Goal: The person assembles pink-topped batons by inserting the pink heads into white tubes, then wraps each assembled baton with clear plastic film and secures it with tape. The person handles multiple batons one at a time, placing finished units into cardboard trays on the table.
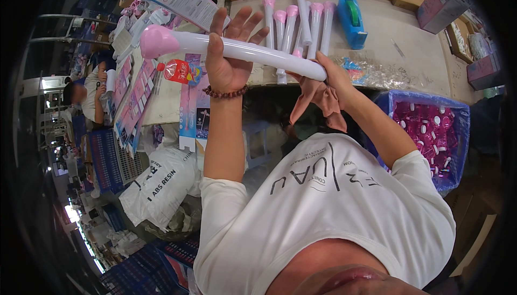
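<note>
The long wand (258, 53) over there is glossy white, with a soft pink knob (159, 42) at one end; the cloth (323, 100) by it is a dusty, rusty pink. I see that same white and pink on the other wands (291, 23), against the pale grey-cream bench (425, 55). The beaded bracelet (225, 94) is dark reddish brown, the shirt (350, 203) white with black lettering. Bright blue for the tape dispenser (353, 28), green for its roll (352, 10). Magenta bottles (431, 120) with white caps sit in a blue liner (461, 139). The sack (161, 184) is white, printed in black.
</note>
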`<state>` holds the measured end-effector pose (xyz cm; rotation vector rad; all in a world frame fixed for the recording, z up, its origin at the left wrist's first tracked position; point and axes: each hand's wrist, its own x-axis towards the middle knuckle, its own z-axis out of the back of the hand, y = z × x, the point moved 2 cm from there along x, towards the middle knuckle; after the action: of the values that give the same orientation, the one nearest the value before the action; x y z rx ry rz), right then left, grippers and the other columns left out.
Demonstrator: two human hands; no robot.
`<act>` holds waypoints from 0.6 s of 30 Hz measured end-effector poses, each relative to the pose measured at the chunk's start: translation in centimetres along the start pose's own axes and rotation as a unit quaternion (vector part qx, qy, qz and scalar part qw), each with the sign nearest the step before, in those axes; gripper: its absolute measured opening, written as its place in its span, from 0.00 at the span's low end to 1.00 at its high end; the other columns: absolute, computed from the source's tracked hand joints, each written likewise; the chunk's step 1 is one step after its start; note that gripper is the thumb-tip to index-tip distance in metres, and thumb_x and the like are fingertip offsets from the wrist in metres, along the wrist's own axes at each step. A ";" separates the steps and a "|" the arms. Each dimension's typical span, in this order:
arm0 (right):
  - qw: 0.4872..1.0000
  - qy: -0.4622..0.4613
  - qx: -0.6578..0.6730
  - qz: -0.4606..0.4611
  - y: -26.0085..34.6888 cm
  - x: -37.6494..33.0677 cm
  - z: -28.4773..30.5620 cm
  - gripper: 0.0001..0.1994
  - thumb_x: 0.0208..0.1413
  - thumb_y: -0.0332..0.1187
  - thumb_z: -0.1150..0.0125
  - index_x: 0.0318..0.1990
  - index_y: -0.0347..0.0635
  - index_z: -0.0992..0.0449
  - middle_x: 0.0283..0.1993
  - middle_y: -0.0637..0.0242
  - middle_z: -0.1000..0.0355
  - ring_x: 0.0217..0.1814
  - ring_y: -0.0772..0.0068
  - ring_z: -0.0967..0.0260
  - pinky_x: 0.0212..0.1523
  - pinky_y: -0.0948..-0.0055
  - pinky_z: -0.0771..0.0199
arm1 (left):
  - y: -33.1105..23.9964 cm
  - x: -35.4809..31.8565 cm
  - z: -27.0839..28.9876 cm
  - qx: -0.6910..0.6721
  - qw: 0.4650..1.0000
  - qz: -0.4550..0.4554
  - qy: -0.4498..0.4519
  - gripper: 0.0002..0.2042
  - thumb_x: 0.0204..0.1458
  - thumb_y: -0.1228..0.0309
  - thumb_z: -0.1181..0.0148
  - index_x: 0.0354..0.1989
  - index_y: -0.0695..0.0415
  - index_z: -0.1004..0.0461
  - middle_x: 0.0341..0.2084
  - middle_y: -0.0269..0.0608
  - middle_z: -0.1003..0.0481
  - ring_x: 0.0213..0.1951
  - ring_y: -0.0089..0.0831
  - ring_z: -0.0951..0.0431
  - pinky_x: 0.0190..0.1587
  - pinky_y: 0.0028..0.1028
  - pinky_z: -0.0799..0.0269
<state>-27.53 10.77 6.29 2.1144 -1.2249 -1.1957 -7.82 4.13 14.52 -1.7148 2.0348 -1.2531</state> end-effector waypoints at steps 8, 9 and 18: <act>0.977 -0.018 -0.206 0.053 0.7 -0.2 0.4 0.29 0.64 0.54 0.62 0.38 0.31 0.26 0.25 0.57 0.28 0.22 0.71 0.31 0.24 0.73 0.30 | 1.0 -0.6 0.3 0.010 0.968 -0.024 -0.250 0.18 0.53 0.51 0.42 0.44 0.48 0.32 0.46 0.41 0.27 0.53 0.47 0.30 0.54 0.52 0.35; 0.974 0.002 -0.220 0.058 0.6 -0.5 0.4 0.28 0.64 0.53 0.63 0.36 0.32 0.26 0.25 0.57 0.29 0.21 0.71 0.31 0.23 0.73 0.30 | 1.1 -0.6 0.3 0.021 0.959 -0.028 -0.282 0.17 0.53 0.51 0.42 0.42 0.49 0.32 0.44 0.40 0.26 0.52 0.47 0.29 0.53 0.51 0.35; 0.740 -0.033 -0.556 0.377 0.6 -1.7 1.5 0.14 0.57 0.36 0.44 0.49 0.43 0.29 0.26 0.55 0.28 0.23 0.54 0.27 0.26 0.63 0.28 | 2.6 -0.5 0.5 0.035 0.915 -0.031 -0.400 0.17 0.54 0.51 0.44 0.38 0.50 0.36 0.36 0.33 0.28 0.45 0.40 0.27 0.48 0.46 0.34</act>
<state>-29.52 11.95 6.70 0.5881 -0.8393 -1.1248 -9.23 4.22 12.20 -1.8406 1.4266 -0.4688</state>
